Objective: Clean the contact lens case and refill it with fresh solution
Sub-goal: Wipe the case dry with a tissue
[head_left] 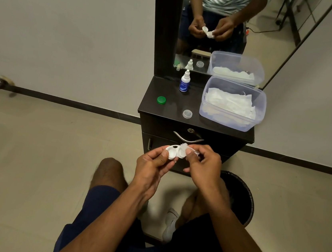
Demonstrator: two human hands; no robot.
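the green cap (161,100) lies near the cabinet top's (152,107) left edge and the clear cap (187,113) near its front edge, both off so the wells stay open. the solution bottle (185,81) stands at the back, ready for refilling. the tissue tub (233,103) fills the right side. in front of the cabinet, the left hand (152,164) pinches the lens case (175,152) by its left well, steadying it. the right hand (204,164) pinches a tissue wad (185,147) against the right well, apparently wiping it dry. the bin (240,197) sits below right for waste.
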